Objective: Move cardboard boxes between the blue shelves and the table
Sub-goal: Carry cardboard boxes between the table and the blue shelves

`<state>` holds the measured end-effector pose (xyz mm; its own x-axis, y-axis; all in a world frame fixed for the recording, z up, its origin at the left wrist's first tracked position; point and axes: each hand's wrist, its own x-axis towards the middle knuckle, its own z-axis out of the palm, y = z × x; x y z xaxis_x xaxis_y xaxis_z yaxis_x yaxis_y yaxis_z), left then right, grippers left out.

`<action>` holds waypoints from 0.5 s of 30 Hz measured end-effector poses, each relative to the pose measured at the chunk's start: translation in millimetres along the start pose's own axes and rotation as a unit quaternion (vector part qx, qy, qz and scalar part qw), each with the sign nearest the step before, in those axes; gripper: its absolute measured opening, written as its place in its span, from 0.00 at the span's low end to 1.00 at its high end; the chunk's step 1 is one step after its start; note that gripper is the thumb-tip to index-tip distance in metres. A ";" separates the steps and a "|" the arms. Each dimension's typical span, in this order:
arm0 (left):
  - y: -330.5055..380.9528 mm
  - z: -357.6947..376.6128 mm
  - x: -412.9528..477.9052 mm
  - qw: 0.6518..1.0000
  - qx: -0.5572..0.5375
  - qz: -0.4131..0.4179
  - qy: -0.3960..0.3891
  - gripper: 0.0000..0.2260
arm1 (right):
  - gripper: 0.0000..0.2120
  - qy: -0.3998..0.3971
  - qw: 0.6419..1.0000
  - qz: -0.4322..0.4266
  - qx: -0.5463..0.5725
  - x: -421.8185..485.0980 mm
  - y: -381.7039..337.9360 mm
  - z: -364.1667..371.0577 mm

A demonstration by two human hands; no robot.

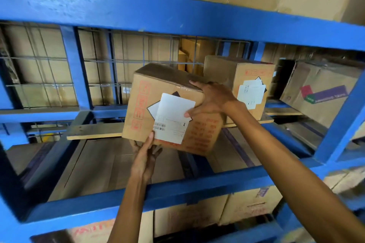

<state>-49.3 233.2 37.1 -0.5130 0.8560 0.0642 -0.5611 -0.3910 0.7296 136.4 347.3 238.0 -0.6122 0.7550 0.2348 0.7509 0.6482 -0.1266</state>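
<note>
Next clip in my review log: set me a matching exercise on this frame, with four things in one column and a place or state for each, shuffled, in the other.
Things:
1. tilted box
2. left hand
3. right hand
4. striped box

Places or states:
A. grips the tilted box's upper right edge
B. stands at the far right of the blue shelves
C. held in front of the wooden board
D. grips the tilted box's lower edge

Pairs: 1-C, 2-D, 3-A, 4-B.
</note>
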 end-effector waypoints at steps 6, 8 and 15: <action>21.4 50.5 18.9 0.981 0.078 0.178 -0.010 0.45 | 0.40 0.000 0.977 -0.011 0.212 9.5 12.6 -23.3; 29.9 61.8 22.9 0.972 0.099 0.210 -0.019 0.46 | 0.35 0.024 0.951 -0.019 0.308 1.6 22.4 -18.0; 42.4 81.8 18.4 0.927 0.233 0.282 -0.088 0.50 | 0.38 0.113 0.869 0.055 0.479 -44.3 50.4 48.3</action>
<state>-29.4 260.0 124.9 -0.5029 0.6179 0.6043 0.1266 -0.6390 0.7587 189.4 351.4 174.7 -0.4048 0.8486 0.3407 0.1845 0.4407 -0.8785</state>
